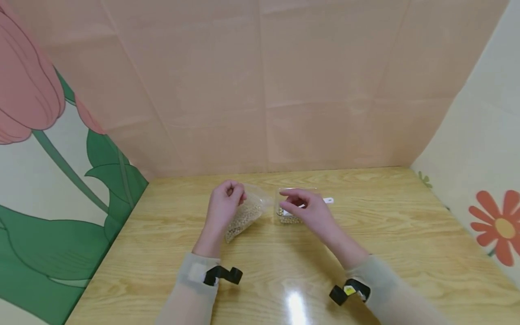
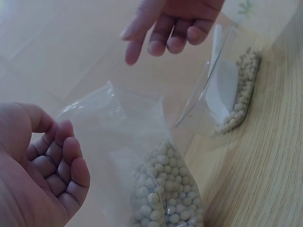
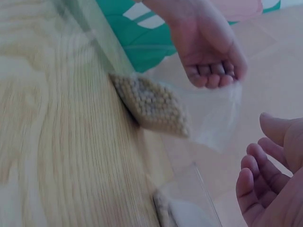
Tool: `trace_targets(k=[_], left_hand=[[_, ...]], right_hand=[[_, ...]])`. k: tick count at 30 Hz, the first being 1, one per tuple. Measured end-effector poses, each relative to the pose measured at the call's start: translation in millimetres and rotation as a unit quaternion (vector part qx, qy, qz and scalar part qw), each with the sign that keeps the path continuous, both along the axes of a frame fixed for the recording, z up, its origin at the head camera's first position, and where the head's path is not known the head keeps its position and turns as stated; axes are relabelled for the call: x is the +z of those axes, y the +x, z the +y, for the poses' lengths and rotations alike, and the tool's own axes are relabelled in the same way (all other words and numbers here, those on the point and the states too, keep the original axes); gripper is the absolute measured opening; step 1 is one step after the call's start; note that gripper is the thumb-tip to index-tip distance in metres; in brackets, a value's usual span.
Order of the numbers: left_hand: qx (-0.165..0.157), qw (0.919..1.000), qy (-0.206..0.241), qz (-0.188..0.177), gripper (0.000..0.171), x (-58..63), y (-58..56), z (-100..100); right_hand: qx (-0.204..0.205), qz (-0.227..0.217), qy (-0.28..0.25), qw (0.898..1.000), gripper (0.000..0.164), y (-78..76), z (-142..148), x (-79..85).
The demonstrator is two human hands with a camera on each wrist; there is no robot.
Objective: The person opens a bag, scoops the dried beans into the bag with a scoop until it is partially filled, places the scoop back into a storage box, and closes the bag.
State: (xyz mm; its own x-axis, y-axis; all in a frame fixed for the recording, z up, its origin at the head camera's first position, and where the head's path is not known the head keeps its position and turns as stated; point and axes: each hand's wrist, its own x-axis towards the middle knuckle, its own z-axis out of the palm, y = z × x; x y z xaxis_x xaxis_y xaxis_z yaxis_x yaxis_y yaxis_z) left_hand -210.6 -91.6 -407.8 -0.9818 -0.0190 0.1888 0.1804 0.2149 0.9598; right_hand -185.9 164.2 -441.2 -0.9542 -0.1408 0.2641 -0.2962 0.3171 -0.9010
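Observation:
My left hand (image 1: 224,201) pinches the upper edge of a clear plastic bag (image 1: 248,212), thumb against curled fingers. Small round beige balls (image 2: 165,189) fill the bag's lower part, which rests tilted on the table. To the right stands a clear plastic box (image 1: 289,220) holding a layer of similar balls and a white scoop (image 2: 221,92), whose handle pokes out past the rim. Above the box hovers my right hand (image 1: 304,208), fingers loosely bent and thumb apart, with nothing between them in the right wrist view (image 3: 272,175).
The wooden table (image 1: 260,271) runs back to a pink cloth backdrop (image 1: 260,90). Flower-printed panels stand at the left (image 1: 61,180) and right. Each forearm wears a small black camera mount (image 1: 222,274).

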Motion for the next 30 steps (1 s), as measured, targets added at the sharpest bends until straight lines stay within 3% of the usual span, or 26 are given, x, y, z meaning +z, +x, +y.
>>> trace_targets(k=[7, 13, 26, 30], left_hand=[[0.002, 0.9998, 0.018, -0.002, 0.021, -3.6, -1.4, -0.2], [0.004, 0.9998, 0.02, 0.001, 0.02, -3.9, -2.1, -0.4], [0.003, 0.9998, 0.017, 0.001, 0.021, -4.0, -1.2, 0.7], [-0.006, 0.9999, 0.013, 0.0, 0.022, -4.0, -1.2, 0.2]], right_hand=[[0.037, -0.045, -0.037, 0.998, 0.036, -1.0, -22.1, -1.3], [0.056, -0.041, -0.041, 0.997, 0.033, -6.5, -35.2, -5.2], [0.036, -0.094, -0.069, 0.993, 0.02, -9.0, -50.2, -9.0], [0.032, -0.091, -0.072, 0.993, 0.018, -8.8, -50.8, -8.6]])
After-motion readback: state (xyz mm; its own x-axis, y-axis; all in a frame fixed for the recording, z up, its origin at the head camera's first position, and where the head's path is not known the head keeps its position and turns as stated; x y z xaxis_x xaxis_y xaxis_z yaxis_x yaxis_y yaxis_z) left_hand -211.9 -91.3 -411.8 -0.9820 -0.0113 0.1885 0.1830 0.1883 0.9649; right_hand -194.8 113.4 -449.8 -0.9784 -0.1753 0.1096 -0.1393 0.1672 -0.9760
